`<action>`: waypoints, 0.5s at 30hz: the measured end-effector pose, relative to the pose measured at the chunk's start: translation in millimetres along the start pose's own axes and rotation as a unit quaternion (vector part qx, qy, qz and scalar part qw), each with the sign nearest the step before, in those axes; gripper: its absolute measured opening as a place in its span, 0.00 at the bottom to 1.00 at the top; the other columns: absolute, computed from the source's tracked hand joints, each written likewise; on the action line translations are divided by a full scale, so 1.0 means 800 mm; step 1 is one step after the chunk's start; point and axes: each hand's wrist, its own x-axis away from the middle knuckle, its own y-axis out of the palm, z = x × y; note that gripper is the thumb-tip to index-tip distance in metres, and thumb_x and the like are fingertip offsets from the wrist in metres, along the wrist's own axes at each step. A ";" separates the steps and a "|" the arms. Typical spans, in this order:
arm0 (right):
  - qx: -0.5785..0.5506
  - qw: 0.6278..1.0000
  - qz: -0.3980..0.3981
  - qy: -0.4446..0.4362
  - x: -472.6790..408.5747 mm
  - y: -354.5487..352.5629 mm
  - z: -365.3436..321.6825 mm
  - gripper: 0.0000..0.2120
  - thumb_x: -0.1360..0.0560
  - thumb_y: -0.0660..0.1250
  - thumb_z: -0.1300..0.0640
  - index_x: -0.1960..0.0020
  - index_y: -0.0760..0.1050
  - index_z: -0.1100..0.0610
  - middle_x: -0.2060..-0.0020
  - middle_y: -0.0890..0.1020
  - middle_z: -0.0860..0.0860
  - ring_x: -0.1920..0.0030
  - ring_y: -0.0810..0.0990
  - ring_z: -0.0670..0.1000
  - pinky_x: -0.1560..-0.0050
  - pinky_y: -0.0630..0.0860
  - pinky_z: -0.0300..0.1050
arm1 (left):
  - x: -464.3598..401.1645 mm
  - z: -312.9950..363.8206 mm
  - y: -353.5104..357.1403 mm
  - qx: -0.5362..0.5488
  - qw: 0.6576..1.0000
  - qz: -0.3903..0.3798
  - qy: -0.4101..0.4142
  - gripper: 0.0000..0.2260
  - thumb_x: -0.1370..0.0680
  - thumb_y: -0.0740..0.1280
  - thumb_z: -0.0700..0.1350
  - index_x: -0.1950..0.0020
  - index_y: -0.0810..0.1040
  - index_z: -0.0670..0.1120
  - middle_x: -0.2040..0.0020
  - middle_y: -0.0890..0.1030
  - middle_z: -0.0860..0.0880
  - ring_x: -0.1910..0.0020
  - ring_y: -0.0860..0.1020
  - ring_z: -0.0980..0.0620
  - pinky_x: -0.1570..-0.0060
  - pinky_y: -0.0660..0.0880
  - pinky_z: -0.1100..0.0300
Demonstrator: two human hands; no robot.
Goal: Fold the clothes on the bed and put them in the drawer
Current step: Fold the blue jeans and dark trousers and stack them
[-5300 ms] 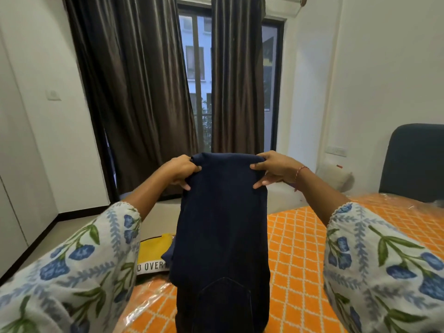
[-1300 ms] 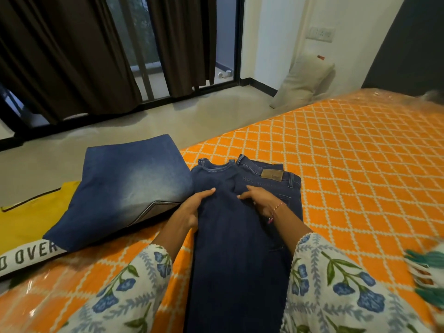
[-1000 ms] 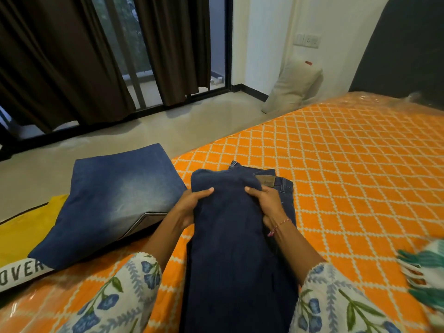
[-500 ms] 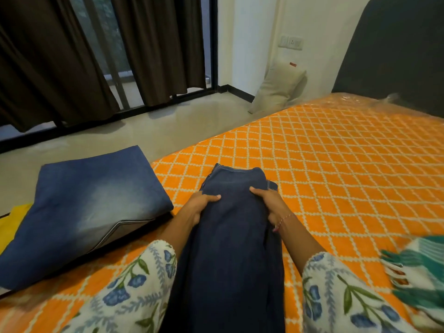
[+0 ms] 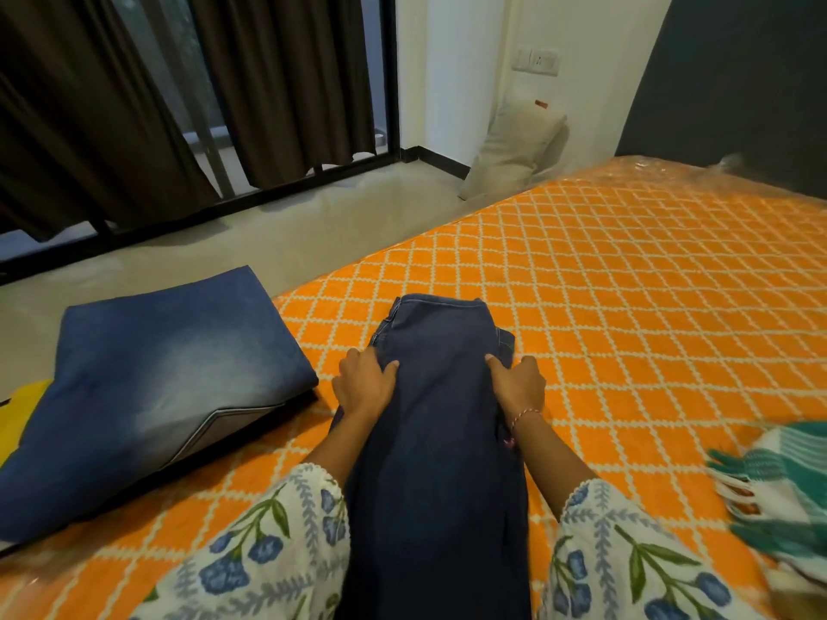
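A pair of dark blue jeans (image 5: 441, 440) lies lengthwise on the orange patterned bed (image 5: 626, 315), folded over itself, with its far end pointing away from me. My left hand (image 5: 364, 384) holds the jeans' left edge, thumb on top of the cloth. My right hand (image 5: 519, 384) holds the right edge the same way. A folded pair of faded blue jeans (image 5: 156, 382) lies on the bed to the left. No drawer is in view.
A yellow garment (image 5: 20, 409) pokes out under the faded jeans at the far left. A green and white fringed cloth (image 5: 783, 485) lies at the right edge. A pale pillow (image 5: 514, 149) leans on the wall beyond the bed, near dark curtains (image 5: 134, 105).
I lowered the dark jeans from the air onto the bed and folded them over the waistband. Both hands then slid back to the jeans' side edges.
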 end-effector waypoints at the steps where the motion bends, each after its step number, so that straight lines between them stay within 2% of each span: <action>1: -0.061 0.998 -0.006 0.018 0.000 0.000 0.001 0.17 0.25 0.69 0.48 0.51 0.74 0.63 0.55 0.78 0.56 0.52 0.76 0.60 0.62 0.68 0.47 | 0.001 -0.006 0.003 0.014 1.000 -0.007 -0.020 0.15 0.22 0.64 0.53 0.41 0.76 0.44 0.42 0.77 0.43 0.42 0.74 0.42 0.46 0.73 0.48; 2: -0.108 0.994 0.000 0.033 -0.004 -0.001 0.000 0.16 0.27 0.71 0.49 0.62 0.72 0.61 0.64 0.76 0.54 0.61 0.75 0.57 0.68 0.64 0.46 | -0.001 -0.010 0.003 0.056 0.997 -0.019 -0.042 0.15 0.21 0.62 0.53 0.40 0.76 0.44 0.41 0.77 0.43 0.41 0.74 0.42 0.44 0.73 0.47; 3: -0.132 0.990 0.001 0.039 -0.010 -0.003 -0.003 0.20 0.28 0.73 0.50 0.68 0.67 0.59 0.70 0.72 0.52 0.67 0.71 0.54 0.71 0.61 0.45 | -0.004 -0.012 0.003 0.087 0.995 -0.024 -0.054 0.15 0.20 0.61 0.51 0.39 0.76 0.44 0.40 0.77 0.43 0.41 0.74 0.41 0.43 0.73 0.46; 4: -0.145 0.989 -0.013 0.039 -0.015 -0.004 -0.009 0.21 0.29 0.74 0.52 0.70 0.65 0.57 0.72 0.70 0.51 0.70 0.69 0.51 0.72 0.61 0.45 | -0.008 -0.013 0.003 0.095 0.994 -0.030 -0.053 0.14 0.20 0.60 0.48 0.37 0.75 0.45 0.39 0.77 0.42 0.40 0.74 0.41 0.42 0.73 0.46; 6: -0.171 0.983 -0.054 0.029 -0.021 -0.001 -0.018 0.18 0.30 0.74 0.57 0.68 0.64 0.57 0.69 0.70 0.51 0.68 0.70 0.51 0.70 0.65 0.45 | -0.014 -0.016 0.002 0.084 0.995 -0.050 -0.024 0.16 0.21 0.63 0.44 0.33 0.73 0.46 0.37 0.76 0.43 0.39 0.73 0.41 0.41 0.72 0.46; 8: -0.202 0.977 -0.074 0.006 -0.029 0.001 -0.025 0.11 0.29 0.71 0.64 0.60 0.68 0.59 0.63 0.74 0.54 0.61 0.73 0.55 0.64 0.72 0.47 | -0.024 -0.023 0.005 0.061 0.996 -0.067 0.008 0.19 0.24 0.66 0.46 0.33 0.73 0.48 0.38 0.76 0.44 0.39 0.73 0.42 0.42 0.73 0.44; 9: -0.231 0.969 -0.084 -0.003 -0.031 0.001 -0.026 0.09 0.28 0.69 0.66 0.55 0.69 0.60 0.59 0.76 0.56 0.57 0.75 0.56 0.59 0.75 0.49 | -0.027 -0.027 0.007 0.059 0.995 -0.081 0.013 0.19 0.26 0.68 0.50 0.35 0.74 0.48 0.40 0.77 0.45 0.40 0.75 0.42 0.43 0.74 0.44; 11: -0.306 0.943 -0.134 0.010 -0.038 0.002 -0.031 0.15 0.27 0.70 0.66 0.44 0.70 0.59 0.51 0.78 0.58 0.52 0.79 0.58 0.51 0.78 0.53 | -0.035 -0.026 0.008 0.080 0.992 -0.095 0.000 0.26 0.33 0.67 0.63 0.43 0.78 0.47 0.45 0.80 0.46 0.45 0.78 0.42 0.48 0.76 0.44; 13: -0.330 0.925 -0.186 0.032 -0.042 0.004 -0.033 0.16 0.28 0.70 0.67 0.41 0.73 0.62 0.47 0.80 0.59 0.51 0.80 0.59 0.53 0.79 0.52 | -0.038 -0.014 0.003 0.067 0.992 -0.103 -0.030 0.27 0.35 0.67 0.67 0.47 0.78 0.47 0.48 0.79 0.46 0.48 0.77 0.42 0.49 0.76 0.45; 15: -0.319 0.921 -0.220 0.045 -0.045 0.005 -0.032 0.13 0.27 0.68 0.68 0.43 0.75 0.63 0.46 0.80 0.60 0.51 0.79 0.60 0.55 0.78 0.50 | -0.040 -0.002 -0.001 0.058 0.991 -0.099 -0.066 0.25 0.33 0.70 0.62 0.48 0.77 0.44 0.49 0.79 0.44 0.48 0.77 0.40 0.49 0.75 0.46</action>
